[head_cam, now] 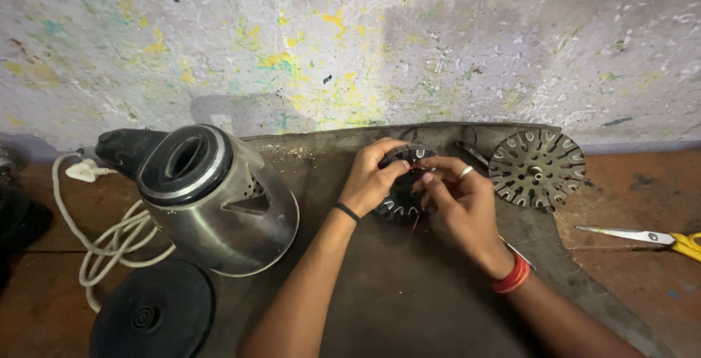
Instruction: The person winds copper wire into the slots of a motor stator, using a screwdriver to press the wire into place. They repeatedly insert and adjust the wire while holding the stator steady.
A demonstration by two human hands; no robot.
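A round dark slotted metal core (400, 201), like a motor stator, stands tilted on a dark mat (380, 292). My left hand (374, 179) grips its upper rim with bent fingers. My right hand (460, 201), with a ring on one finger, pinches a thin copper wire at the core's right side; a strand hangs down below it. Both wrists wear bands, the right one red.
A steel electric kettle (212, 197) lies tipped on the left, with its black base (153, 314) and white cord and plug (87, 205). A second slotted metal disc (537, 167) lies right of my hands. Yellow-handled scissors (650, 238) rest far right. A paint-spattered wall (365, 37) stands behind.
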